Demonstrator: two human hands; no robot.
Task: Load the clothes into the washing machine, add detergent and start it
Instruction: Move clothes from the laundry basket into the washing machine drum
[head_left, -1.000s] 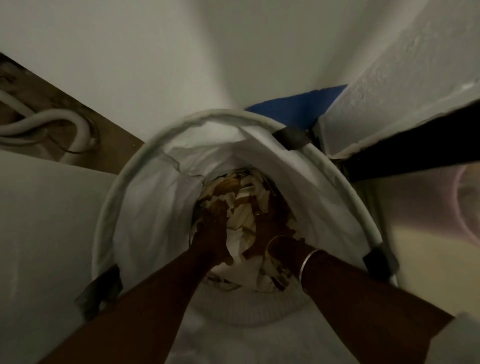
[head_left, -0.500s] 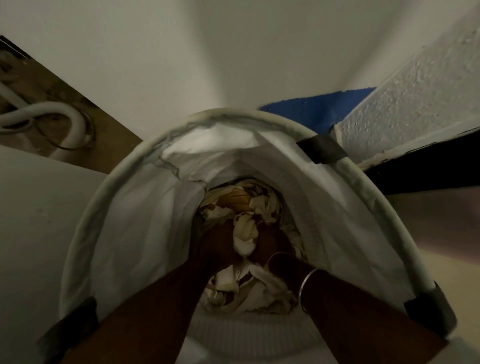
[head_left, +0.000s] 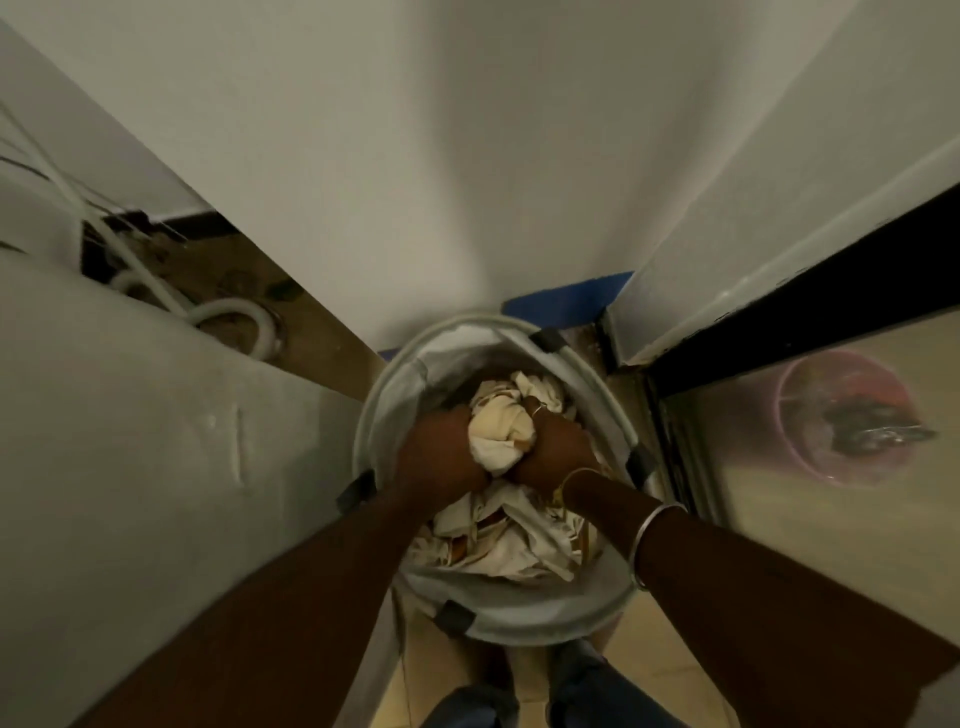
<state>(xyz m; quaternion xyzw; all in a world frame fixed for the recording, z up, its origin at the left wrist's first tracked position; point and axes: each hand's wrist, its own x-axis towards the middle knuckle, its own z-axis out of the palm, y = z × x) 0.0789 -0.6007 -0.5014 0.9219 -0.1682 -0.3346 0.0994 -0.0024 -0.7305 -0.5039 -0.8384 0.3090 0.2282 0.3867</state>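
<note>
left hand (head_left: 441, 452) and right hand (head_left: 553, 449) both curled tight on cream clothes bundle (head_left: 501, 434), bundle between the hands over the white laundry basket (head_left: 545, 618), more clothes below, basket on floor by wall

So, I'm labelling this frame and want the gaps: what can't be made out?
Head view:
Fingers of left hand and right hand: mostly buried in the cream clothes bundle they grip.
Laundry basket bottom: covered by other clothes.
Pink basin: contents dim, blurred.

We see clothes (head_left: 498, 540) in the basket (head_left: 540, 626), a hose (head_left: 234, 316) to its left, a bowl (head_left: 810, 467) to its right.
</note>
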